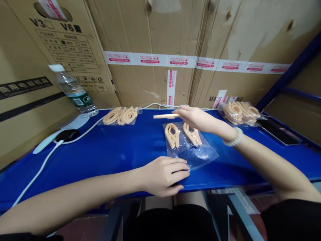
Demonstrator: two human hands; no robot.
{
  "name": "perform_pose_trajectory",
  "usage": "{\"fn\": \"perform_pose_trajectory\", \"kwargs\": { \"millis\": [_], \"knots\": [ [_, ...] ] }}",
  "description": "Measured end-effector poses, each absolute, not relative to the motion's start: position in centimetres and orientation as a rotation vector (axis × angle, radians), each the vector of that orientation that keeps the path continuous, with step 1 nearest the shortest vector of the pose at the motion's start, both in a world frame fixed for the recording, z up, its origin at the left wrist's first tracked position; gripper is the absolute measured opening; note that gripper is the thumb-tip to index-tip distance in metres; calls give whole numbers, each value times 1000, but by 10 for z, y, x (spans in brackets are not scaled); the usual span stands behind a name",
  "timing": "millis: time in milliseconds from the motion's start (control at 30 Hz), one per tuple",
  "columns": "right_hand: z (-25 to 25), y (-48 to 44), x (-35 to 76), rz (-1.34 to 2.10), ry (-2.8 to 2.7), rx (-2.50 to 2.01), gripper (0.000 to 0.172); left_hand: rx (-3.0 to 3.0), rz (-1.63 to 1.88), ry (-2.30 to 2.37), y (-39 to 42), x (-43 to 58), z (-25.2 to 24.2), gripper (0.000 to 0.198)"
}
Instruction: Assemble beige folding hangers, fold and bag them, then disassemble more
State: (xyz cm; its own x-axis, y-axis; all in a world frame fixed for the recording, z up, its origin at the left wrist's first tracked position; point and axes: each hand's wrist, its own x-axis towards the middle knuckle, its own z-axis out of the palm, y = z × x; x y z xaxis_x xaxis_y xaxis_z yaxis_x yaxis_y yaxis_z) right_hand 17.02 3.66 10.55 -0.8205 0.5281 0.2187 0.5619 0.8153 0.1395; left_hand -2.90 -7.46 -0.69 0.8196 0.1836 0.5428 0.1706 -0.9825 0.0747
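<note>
My right hand (194, 117) is closed on a thin beige plastic clip (165, 116), seen edge-on and held level above the table; my wrist wears a pale beaded bracelet. Beneath it lies a clear plastic bag (180, 152) with two beige clips, a left one (172, 135) and a right one (192, 135) partly covered by my hand. I cannot tell whether these two are inside the bag or on top. My left hand (167, 175) rests palm down at the table's front edge, fingers stretched out, fingertips touching the bag's lower left edge.
On the blue table (125, 144) lie bagged clips at the left (120, 116) and bagged clips at the right (240, 113). A phone (278, 132), a water bottle (75, 90), a light-blue comb-like item (60, 132), a black round device (67, 135) and white cables surround them. Cardboard (155, 33) stands behind.
</note>
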Motion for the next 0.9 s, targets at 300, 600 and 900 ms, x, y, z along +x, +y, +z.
{"fn": "perform_pose_trajectory", "kwargs": {
  "millis": [300, 600, 900],
  "knots": [
    [72, -150, 257, -323, -2390, -738, 25, 2988, 865, 277, -78, -28, -6, 31],
    [40, -118, 224, -624, -2480, -604, 27, 3015, 869, 285, -80, -27, -7, 31],
    [43, -116, 202, -899, -2484, -550, 23, 3016, 937, 258, -80, -26, -2, 28]
  ]
}}
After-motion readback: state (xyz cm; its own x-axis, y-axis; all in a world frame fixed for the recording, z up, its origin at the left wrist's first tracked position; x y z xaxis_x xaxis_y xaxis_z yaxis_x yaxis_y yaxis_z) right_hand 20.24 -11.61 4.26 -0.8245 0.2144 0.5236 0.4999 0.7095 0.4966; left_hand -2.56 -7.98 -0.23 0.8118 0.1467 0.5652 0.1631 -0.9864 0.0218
